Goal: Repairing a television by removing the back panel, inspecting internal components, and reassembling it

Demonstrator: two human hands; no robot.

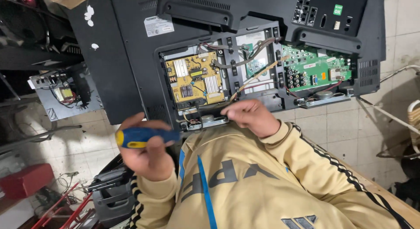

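My left hand (146, 152) is closed around the blue and yellow handle of a screwdriver (140, 137), held sideways in front of my chest; its shaft is hidden. My right hand (251, 116) hovers at the lower edge of an opened black television back (122, 58), fingers curled inward by a small oval speaker (208, 120). Whether those fingers hold anything is hidden. Inside the open panel sit a yellow power board (194, 78), a green main board (315, 69) and a small green board (253, 62), joined by grey and red cables.
A grey metal chassis with wiring (65, 93) lies at the left on the tiled floor (341, 128). A red box (26, 181), red-handled tools (65, 207) and a black case (111, 192) sit at lower left. White cables (389, 115) run at the right.
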